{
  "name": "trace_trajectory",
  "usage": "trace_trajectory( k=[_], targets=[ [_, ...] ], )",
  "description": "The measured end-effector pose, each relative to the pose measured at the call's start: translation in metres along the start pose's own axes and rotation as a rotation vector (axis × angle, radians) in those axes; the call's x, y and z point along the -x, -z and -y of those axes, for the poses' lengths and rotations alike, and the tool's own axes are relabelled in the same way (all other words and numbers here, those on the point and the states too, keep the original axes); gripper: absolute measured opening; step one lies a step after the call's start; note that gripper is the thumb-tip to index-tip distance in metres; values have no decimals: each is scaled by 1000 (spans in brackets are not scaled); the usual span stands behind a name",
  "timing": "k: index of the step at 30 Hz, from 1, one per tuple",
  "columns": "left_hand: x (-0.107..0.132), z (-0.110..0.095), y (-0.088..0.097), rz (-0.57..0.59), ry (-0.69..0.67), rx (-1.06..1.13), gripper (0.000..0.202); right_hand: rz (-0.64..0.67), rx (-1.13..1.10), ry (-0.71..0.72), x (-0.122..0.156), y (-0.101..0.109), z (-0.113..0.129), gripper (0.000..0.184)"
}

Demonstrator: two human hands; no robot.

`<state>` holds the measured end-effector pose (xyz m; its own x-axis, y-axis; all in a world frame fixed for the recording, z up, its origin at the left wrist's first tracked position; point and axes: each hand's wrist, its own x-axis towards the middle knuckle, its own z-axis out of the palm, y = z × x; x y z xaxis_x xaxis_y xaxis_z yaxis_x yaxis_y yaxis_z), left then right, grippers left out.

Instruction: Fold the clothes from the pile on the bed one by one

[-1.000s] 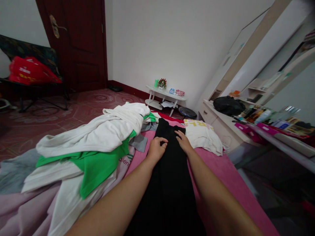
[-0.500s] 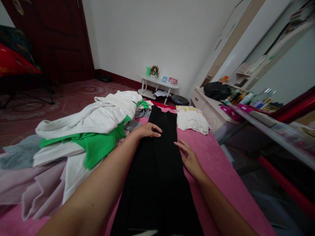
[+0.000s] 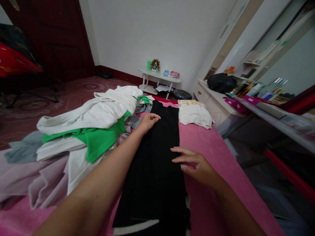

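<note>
A long black garment (image 3: 157, 164) lies flat down the middle of a pink bed cover (image 3: 204, 144). My left hand (image 3: 147, 121) rests flat on its far left edge, fingers together and pointing right. Nearer to me, my right hand (image 3: 194, 162) lies on the garment's right edge with fingers spread, pointing left. Neither hand grips the cloth. A white band shows at the garment's near end.
A heap of white (image 3: 98, 111), green (image 3: 98, 141) and grey clothes lies left of the black garment. A folded white shirt (image 3: 194, 113) sits at the far right of the bed. A dresser with a black bag (image 3: 221, 83) stands right; a small white table (image 3: 159, 78) is by the wall.
My right hand has slid back along the garment's right edge toward me. My left hand stayed near the far end, shifting to the left edge. The camera tilted down slightly.
</note>
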<state>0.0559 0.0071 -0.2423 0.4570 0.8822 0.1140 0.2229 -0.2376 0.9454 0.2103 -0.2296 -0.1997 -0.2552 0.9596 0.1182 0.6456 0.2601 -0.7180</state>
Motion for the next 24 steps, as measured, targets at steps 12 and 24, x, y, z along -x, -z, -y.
trace_trajectory(
  k=[12, 24],
  targets=[
    [33, -27, -29, 71, -528, -602, 23, -261, 300, -281, 3, -31, 7, 23],
    [56, -87, -2, 986, -347, -107, 46, 21, 197, -218, 44, -52, 66, 78]
  ],
)
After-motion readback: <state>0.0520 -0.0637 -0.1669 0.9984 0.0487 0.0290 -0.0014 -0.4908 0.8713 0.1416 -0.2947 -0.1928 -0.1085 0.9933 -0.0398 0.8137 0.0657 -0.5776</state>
